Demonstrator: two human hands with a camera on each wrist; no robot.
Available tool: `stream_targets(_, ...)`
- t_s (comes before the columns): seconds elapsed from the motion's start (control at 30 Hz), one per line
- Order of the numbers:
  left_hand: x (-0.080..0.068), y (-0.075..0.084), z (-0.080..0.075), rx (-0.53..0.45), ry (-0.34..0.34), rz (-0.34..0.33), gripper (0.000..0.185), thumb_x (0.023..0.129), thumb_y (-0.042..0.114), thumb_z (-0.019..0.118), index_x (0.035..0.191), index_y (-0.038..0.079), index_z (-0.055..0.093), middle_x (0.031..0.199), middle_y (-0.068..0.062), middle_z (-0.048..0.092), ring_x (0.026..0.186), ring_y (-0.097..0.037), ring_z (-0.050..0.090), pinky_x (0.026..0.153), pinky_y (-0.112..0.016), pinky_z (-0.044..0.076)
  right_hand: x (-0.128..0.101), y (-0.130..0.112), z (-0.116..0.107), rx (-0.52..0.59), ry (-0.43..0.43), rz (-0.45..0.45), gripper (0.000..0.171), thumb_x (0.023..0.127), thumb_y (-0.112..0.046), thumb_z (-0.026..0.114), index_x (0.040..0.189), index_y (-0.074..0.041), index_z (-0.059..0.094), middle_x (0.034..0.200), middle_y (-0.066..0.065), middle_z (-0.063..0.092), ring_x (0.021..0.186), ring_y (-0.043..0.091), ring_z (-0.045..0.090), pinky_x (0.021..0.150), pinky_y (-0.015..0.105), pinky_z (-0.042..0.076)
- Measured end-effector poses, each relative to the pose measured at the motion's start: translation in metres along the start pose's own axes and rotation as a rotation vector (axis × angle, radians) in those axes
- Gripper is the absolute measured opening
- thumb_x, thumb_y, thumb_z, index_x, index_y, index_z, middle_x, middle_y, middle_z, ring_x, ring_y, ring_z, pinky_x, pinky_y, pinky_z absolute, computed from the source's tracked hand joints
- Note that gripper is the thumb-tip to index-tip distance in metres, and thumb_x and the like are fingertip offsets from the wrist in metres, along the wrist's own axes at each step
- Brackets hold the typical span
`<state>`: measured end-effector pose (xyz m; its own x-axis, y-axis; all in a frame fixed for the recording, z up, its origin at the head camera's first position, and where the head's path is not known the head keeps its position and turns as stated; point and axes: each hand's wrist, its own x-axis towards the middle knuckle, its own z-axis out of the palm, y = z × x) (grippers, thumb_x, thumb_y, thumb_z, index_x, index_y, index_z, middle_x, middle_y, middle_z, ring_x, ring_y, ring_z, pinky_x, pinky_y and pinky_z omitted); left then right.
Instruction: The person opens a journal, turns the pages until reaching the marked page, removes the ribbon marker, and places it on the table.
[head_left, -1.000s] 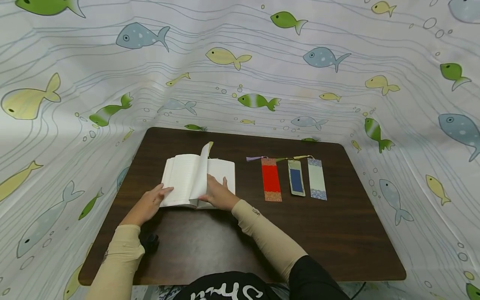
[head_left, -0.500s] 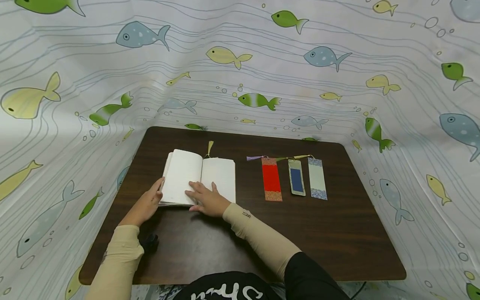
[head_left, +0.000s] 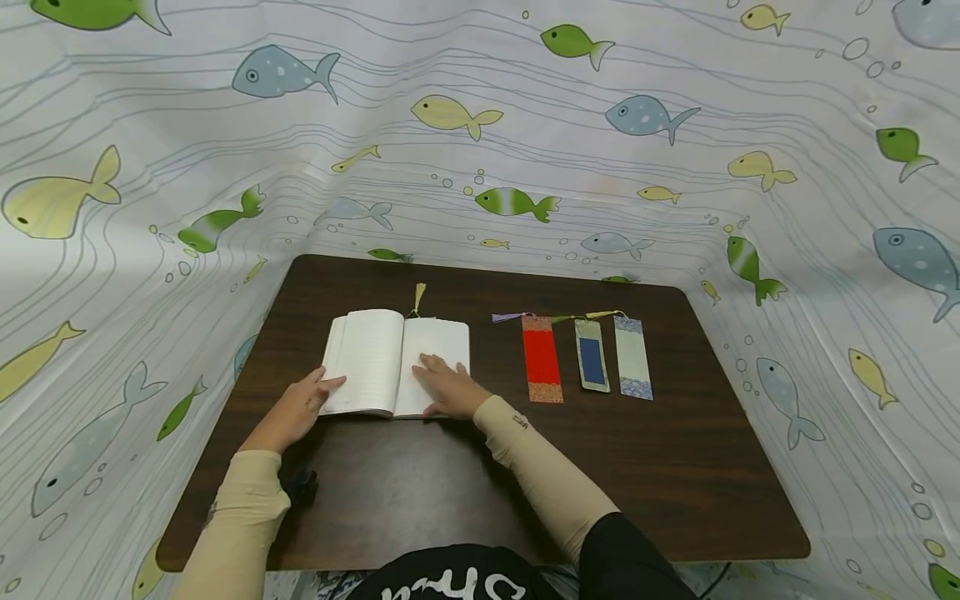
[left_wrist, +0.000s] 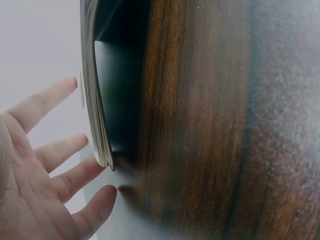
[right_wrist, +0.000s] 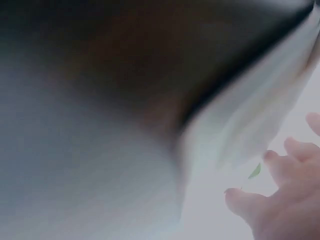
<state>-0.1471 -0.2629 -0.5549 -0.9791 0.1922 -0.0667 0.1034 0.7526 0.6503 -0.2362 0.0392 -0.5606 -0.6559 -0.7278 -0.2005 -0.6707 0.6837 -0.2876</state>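
An open notebook (head_left: 367,358) with pale, faintly lined pages lies on the table, its yellow tassel (head_left: 420,297) poking out past the top of the spine. My left hand (head_left: 298,408) touches the left side of the notebook; in the left wrist view its fingers (left_wrist: 60,150) are spread, fingertips against the page edges. Over the lower part of the right page rests my right hand (head_left: 453,390), fingers spread. The right wrist view is blurred, with the right hand (right_wrist: 290,200) beside the pages.
Right of the notebook lie a red bookmark (head_left: 541,358), a bookmark with a blue panel (head_left: 592,358) and a pale bookmark (head_left: 633,358), with tassels at their tops. A dark object (head_left: 302,486) sits by my left wrist. Fish-patterned sheeting surrounds the dark table (head_left: 660,492).
A lifted leaf went over to the left, then back to the right, and now both sides lie down. My right hand moved left, then right onto the right page.
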Motion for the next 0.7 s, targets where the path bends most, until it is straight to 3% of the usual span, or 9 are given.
stream_targets(0.17, 0.000, 0.000, 0.000, -0.015, 0.000, 0.005, 0.060, 0.112, 0.039, 0.025, 0.144, -0.004, 0.052, 0.155, -0.043, 0.023, 0.140, -0.064, 0.023, 0.111, -0.075, 0.021, -0.016, 0.027, -0.003, -0.108, -0.051, 0.156, 0.105, 0.080, -0.049, 0.083, 0.161, -0.012, 0.027, 0.170, 0.007, 0.016, 0.156, 0.024, 0.016, 0.118, 0.064, 0.024)
stream_targets(0.33, 0.000, 0.000, -0.001, -0.011, 0.007, 0.012, 0.061, 0.112, 0.039, 0.023, 0.143, -0.005, 0.052, 0.154, -0.043, 0.023, 0.140, -0.064, 0.023, 0.111, -0.074, 0.021, -0.023, 0.033, -0.004, -0.198, 0.010, 0.148, 0.098, 0.078, -0.052, 0.080, 0.157, -0.012, 0.039, 0.167, 0.004, 0.028, 0.152, 0.026, 0.027, 0.116, 0.068, 0.021)
stream_targets(0.5, 0.000, 0.001, -0.001, -0.008, 0.003, 0.017, 0.061, 0.112, 0.039, 0.023, 0.144, -0.005, 0.051, 0.154, -0.044, 0.024, 0.139, -0.064, 0.025, 0.110, -0.074, 0.022, -0.022, 0.032, -0.002, -0.293, 0.129, 0.144, 0.082, 0.078, -0.052, 0.079, 0.148, -0.016, 0.055, 0.158, 0.004, 0.045, 0.144, 0.027, 0.043, 0.115, 0.065, 0.028)
stream_targets(0.6, 0.000, 0.001, -0.001, -0.009, -0.005, 0.012, 0.061, 0.112, 0.039, 0.023, 0.144, -0.005, 0.051, 0.154, -0.044, 0.024, 0.140, -0.064, 0.024, 0.110, -0.074, 0.022, -0.021, 0.032, 0.000, -0.277, 0.160, 0.196, 0.088, 0.078, -0.053, 0.080, 0.151, -0.013, 0.050, 0.159, 0.009, 0.042, 0.145, 0.030, 0.041, 0.116, 0.063, 0.029)
stream_targets(0.7, -0.001, 0.001, -0.001, -0.007, -0.009, 0.002, 0.061, 0.112, 0.040, 0.023, 0.145, -0.004, 0.051, 0.154, -0.043, 0.024, 0.140, -0.064, 0.024, 0.110, -0.074, 0.022, -0.018, 0.032, 0.002, -0.204, 0.177, 0.278, 0.105, 0.079, -0.054, 0.080, 0.158, -0.005, 0.032, 0.163, 0.015, 0.032, 0.150, 0.033, 0.032, 0.118, 0.064, 0.022)
